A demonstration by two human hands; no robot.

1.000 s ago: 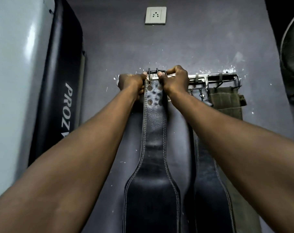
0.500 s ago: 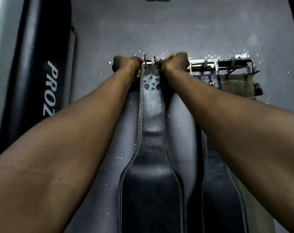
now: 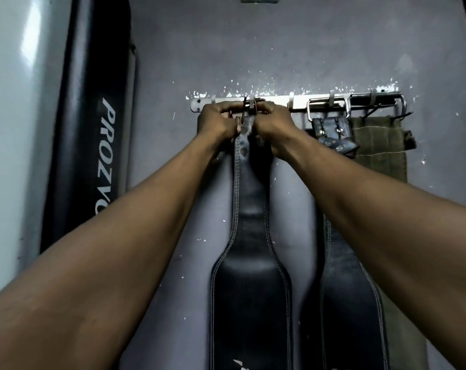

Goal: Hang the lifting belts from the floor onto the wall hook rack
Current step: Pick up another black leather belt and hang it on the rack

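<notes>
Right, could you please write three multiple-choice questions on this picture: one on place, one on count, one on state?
1. Where on the hook rack does the olive belt hang? A. left end B. middle C. right end
2. How many belts are at the rack? A. one B. three C. five
3. What are the left hand and right hand doing? A. hanging idle B. gripping the top of the left black belt C. folding the olive belt
1 C: it hangs at the rack's right end. 2 B: left black belt, second black belt, olive belt. 3 B: both curl round its buckle end.
</notes>
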